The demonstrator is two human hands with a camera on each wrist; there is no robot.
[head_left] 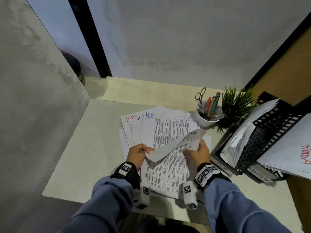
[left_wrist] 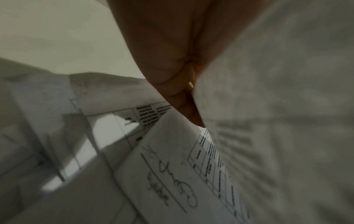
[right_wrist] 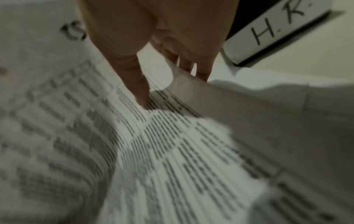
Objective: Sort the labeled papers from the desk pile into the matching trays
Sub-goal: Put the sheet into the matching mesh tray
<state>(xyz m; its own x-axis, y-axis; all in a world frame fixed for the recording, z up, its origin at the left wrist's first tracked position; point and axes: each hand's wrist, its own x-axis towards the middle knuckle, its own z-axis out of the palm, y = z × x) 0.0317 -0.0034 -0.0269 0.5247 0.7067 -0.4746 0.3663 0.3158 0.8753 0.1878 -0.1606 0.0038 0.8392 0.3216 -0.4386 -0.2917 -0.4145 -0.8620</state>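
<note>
A fanned pile of printed papers (head_left: 151,130) lies mid-desk, with several sheets marked "H.R." in red or blue. Its top sheet (head_left: 170,147) is lifted and curled over, grey back showing and a handwritten label partly visible on its far corner. My left hand (head_left: 144,151) pinches that sheet's near left edge. My right hand (head_left: 193,152) holds its right side, thumb (right_wrist: 139,91) on the printed face and fingers (right_wrist: 191,66) behind the raised edge. Stacked black mesh trays (head_left: 262,132) labelled "H R" (right_wrist: 277,28) and "ADMIN" (head_left: 260,176) stand at the right, papers inside.
A white cup (head_left: 206,117) with pens and scissors and a small green plant (head_left: 235,105) stand behind the pile, left of the trays. A sheet marked "Admin" in red (head_left: 305,153) sticks out of the upper tray. Walls close in at the left and back.
</note>
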